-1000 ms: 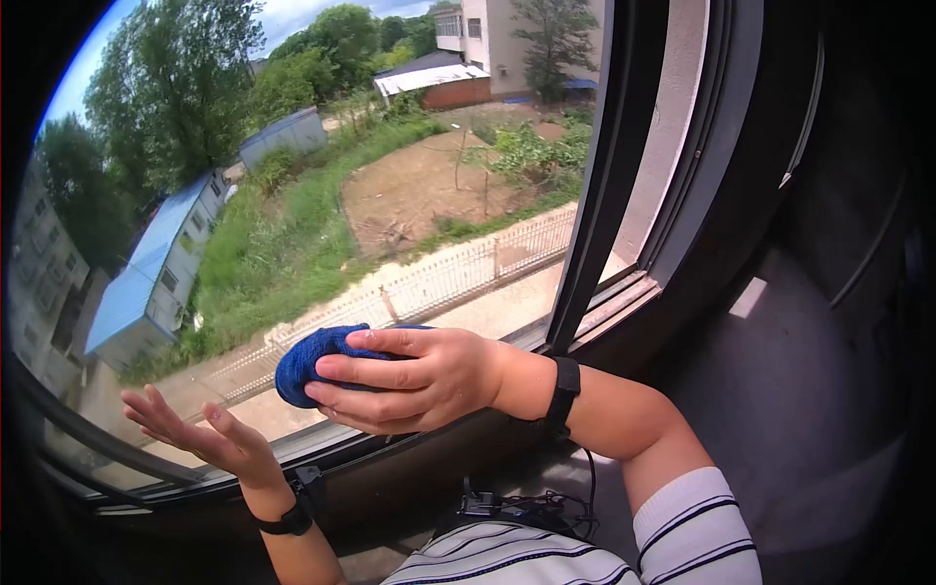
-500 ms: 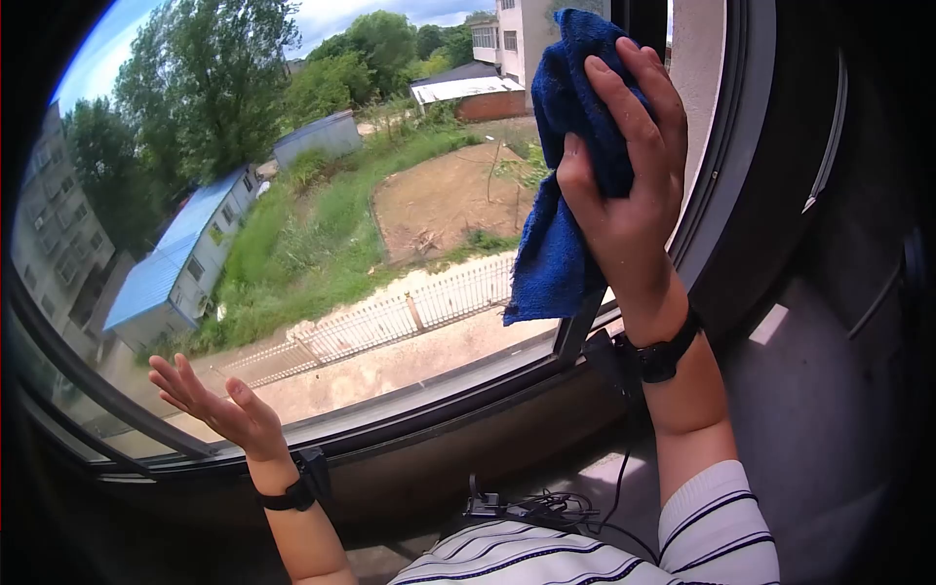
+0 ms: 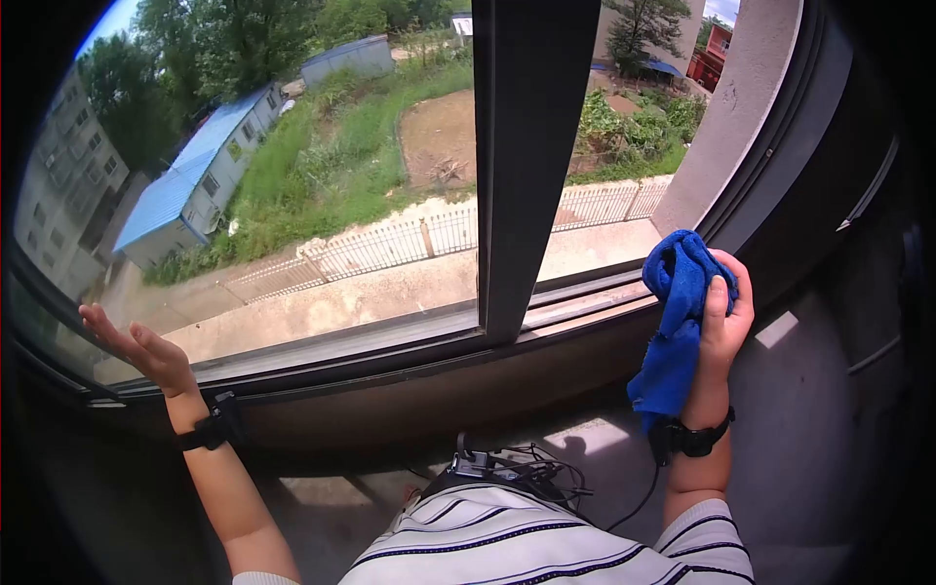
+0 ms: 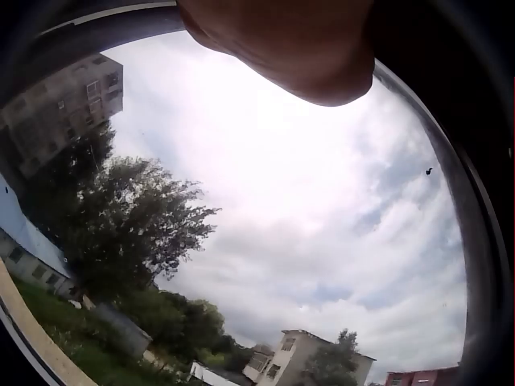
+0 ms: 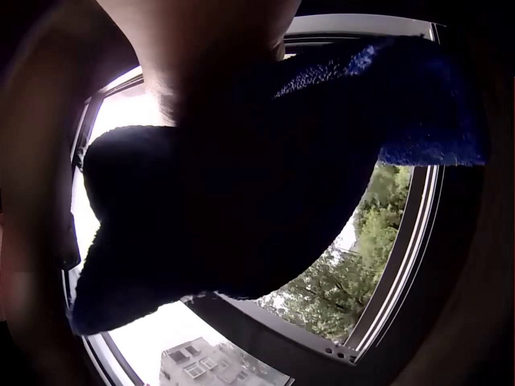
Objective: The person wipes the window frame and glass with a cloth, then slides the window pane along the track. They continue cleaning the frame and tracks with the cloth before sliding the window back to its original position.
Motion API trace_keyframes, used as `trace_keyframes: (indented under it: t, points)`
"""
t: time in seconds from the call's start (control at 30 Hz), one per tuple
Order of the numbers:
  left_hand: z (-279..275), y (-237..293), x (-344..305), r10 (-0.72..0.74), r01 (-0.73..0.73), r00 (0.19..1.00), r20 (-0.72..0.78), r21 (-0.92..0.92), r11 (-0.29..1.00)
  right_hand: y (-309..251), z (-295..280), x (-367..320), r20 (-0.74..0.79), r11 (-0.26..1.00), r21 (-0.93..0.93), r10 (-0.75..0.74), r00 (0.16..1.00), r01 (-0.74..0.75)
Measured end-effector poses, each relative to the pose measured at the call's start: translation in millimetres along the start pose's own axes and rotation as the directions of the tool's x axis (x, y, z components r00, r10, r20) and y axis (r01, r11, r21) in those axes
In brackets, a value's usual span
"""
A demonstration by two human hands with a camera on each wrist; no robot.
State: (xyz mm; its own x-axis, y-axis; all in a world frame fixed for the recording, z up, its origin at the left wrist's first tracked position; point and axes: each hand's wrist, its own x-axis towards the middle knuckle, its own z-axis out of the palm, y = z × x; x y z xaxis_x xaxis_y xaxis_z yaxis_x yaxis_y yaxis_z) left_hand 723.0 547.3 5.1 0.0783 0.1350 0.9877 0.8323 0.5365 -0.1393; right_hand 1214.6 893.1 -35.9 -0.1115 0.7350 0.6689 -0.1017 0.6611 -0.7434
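Observation:
A blue cloth (image 3: 682, 292) is bunched in my right hand (image 3: 729, 317), thumb and fingers curled round it, with a loose end hanging down toward the wrist. In the right wrist view the cloth (image 5: 241, 201) looks dark and covers most of the picture, hiding the fingers. My left hand (image 3: 144, 353) is raised with straight fingers at the lower left of the window pane (image 3: 322, 195) and holds nothing; whether it touches the glass I cannot tell. The left wrist view shows only part of the left hand (image 4: 290, 48) at the top.
A dark upright window frame (image 3: 531, 166) stands between the left pane and the right window section. The sill track (image 3: 595, 302) runs below. Black cables (image 3: 546, 473) lie near the person's striped shirt (image 3: 507, 541). Outside are a white fence (image 3: 390, 247), grass and buildings.
The right hand went from low centre up to the upright frame, then down to the right, carrying the cloth. The left hand moved a little left and up, still holding nothing. The head view shifted.

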Motion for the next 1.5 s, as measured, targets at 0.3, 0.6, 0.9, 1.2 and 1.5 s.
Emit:
trace_keyframes:
  t: [0.3,0.6,0.9,1.2,1.5]
  points:
    - [-33.9,-165.2,-67.4,-0.448,0.347,0.892,0.068,0.532,0.772,66.6,-34.3,-42.4,0.065,0.974,-0.011,0.228,0.972,-0.227]
    - [-36.4,162.5,-16.8,-0.272,0.370,0.908,0.320,-0.303,0.878,88.7,-24.8,-68.7,0.050,0.930,0.084,0.355,0.934,-0.358]
    - [44.4,235.9,-26.7,-0.240,0.289,0.933,0.269,-0.162,0.943,90.7,-7.3,-90.9,0.019,0.908,0.186,0.379,0.925,-0.376]
    - [36.2,196.9,-30.9,-0.189,0.248,0.928,0.321,-0.157,0.956,81.3,-5.6,-99.8,-0.035,0.880,0.178,0.453,0.891,-0.440]
    - [13.7,119.2,-41.4,-0.288,0.328,0.913,0.289,-0.100,0.939,75.6,-0.6,-103.7,0.010,0.883,0.154,0.447,0.894,-0.443]
